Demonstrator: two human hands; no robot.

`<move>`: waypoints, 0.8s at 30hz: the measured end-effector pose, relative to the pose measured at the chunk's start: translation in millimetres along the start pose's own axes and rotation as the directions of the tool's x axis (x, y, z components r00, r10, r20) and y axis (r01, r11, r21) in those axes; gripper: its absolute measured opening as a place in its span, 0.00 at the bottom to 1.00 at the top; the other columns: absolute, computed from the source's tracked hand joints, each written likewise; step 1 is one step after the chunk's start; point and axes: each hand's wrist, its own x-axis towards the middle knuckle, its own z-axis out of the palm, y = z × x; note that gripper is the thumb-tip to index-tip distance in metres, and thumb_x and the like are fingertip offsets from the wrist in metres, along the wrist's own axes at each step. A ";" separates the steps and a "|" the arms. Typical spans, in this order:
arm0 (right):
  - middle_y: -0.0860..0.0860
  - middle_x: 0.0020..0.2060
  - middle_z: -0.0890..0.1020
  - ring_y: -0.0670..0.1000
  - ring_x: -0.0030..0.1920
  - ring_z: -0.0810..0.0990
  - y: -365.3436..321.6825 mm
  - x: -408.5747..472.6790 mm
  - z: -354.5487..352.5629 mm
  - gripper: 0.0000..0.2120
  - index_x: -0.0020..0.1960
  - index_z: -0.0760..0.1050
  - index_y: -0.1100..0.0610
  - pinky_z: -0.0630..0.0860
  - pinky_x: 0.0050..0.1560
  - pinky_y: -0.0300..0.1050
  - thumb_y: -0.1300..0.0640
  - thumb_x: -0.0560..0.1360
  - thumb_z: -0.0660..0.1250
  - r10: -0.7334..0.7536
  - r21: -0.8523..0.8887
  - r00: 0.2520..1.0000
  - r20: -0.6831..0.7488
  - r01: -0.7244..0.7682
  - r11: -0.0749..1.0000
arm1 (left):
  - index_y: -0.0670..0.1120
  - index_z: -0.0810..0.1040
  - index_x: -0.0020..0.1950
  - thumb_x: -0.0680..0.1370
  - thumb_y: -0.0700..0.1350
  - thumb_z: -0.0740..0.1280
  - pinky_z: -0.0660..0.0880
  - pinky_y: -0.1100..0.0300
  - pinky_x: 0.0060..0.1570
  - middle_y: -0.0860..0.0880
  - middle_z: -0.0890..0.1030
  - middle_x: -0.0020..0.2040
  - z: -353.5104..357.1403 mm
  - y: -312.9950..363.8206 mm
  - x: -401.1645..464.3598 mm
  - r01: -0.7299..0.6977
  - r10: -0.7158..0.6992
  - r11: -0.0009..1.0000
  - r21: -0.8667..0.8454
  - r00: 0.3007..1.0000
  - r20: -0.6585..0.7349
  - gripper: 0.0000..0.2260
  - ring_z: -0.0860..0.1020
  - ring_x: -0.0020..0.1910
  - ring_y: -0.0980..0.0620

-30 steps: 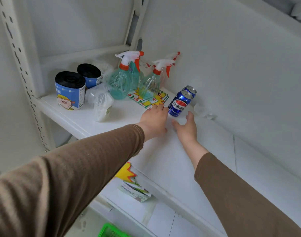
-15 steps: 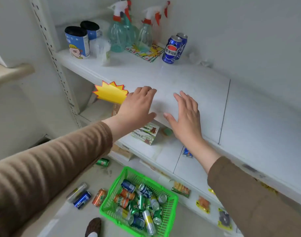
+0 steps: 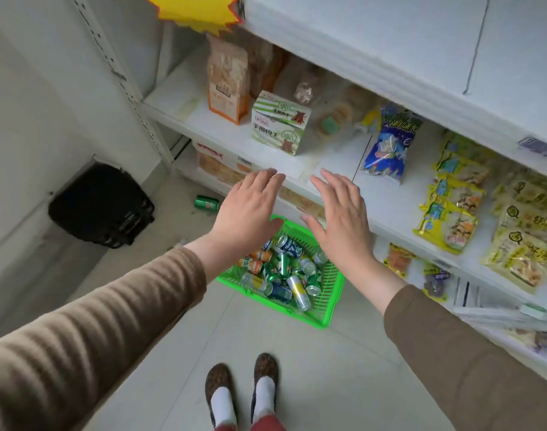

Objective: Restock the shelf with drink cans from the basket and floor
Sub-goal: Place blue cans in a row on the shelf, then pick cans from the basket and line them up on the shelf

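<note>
My view has dropped from the top shelf to the floor; left hand (image 3: pixel 248 206) and right hand (image 3: pixel 340 213) have come off the shelf board and now hang above the green basket (image 3: pixel 331 293), fingers straight, slightly apart, holding nothing. Cans (image 3: pixel 284 269) sit piled in the basket, one stray green can (image 3: pixel 207 203) on the floor far left. Reads as going back for another pick.

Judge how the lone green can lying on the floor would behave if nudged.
The green can lies on its side on smooth floor tile, so it would probably roll. Its rigid metal body likely won't flex, and could slip in a loose grip.
</note>
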 end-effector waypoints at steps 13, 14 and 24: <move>0.57 0.67 0.76 0.61 0.66 0.70 108.5 -137.4 254.7 0.27 0.73 0.68 0.59 0.65 0.67 0.53 0.52 0.77 0.71 0.322 0.088 0.837 0.443 -0.398 0.913 | 0.45 0.61 0.76 0.74 0.55 0.69 0.67 0.50 0.65 0.46 0.67 0.70 269.0 -5.2 -74.1 0.150 -0.137 0.989 -0.010 0.925 0.355 0.35 0.66 0.68 0.45; 0.57 0.66 0.76 0.61 0.66 0.71 115.7 -144.1 273.0 0.27 0.72 0.68 0.59 0.66 0.66 0.53 0.52 0.77 0.70 0.334 0.081 0.814 0.476 -0.419 0.904 | 0.46 0.60 0.76 0.74 0.55 0.69 0.66 0.50 0.67 0.46 0.67 0.71 286.9 -6.0 -76.8 0.157 -0.144 0.988 -0.004 0.915 0.376 0.35 0.65 0.69 0.45; 0.59 0.66 0.73 0.62 0.66 0.72 162.2 -193.4 438.1 0.31 0.75 0.62 0.60 0.71 0.63 0.55 0.55 0.77 0.70 0.378 -0.070 0.603 0.703 -0.470 0.880 | 0.46 0.61 0.75 0.75 0.54 0.68 0.67 0.49 0.66 0.47 0.67 0.69 441.1 -20.6 -89.2 0.210 -0.192 0.977 0.029 0.821 0.538 0.32 0.66 0.68 0.45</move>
